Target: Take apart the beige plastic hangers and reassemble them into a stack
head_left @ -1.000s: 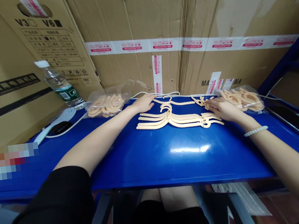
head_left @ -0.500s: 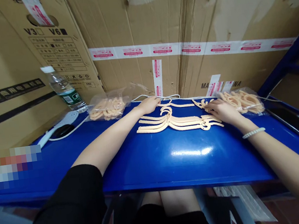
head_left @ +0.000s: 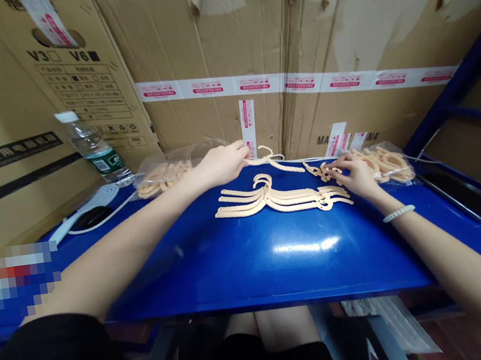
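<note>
Pinched by its left end in my left hand [head_left: 225, 164] is a beige plastic hanger [head_left: 287, 166], raised a little off the table at the back. My right hand [head_left: 358, 175] has its thumb and fingers closed on a small beige curved piece [head_left: 331, 172], at a little pile of similar pieces [head_left: 319, 169]. In front of both hands, several beige hangers [head_left: 294, 200] lie overlapped in a row, hooks toward the back. More curved pieces [head_left: 339, 197] lie against their right ends.
On the blue table [head_left: 234, 269] are two clear bags of beige parts, a left bag [head_left: 163, 178] and a right bag [head_left: 387, 163]. A water bottle [head_left: 102, 157], a white brush-like object [head_left: 101, 198] and a dark tablet [head_left: 468, 194] stand or lie nearby. Cardboard [head_left: 205, 43] walls the back.
My left hand has lifted the hanger slightly up and back. My right hand stays at the small pile, its fingers shifted a little. The view has moved slightly.
</note>
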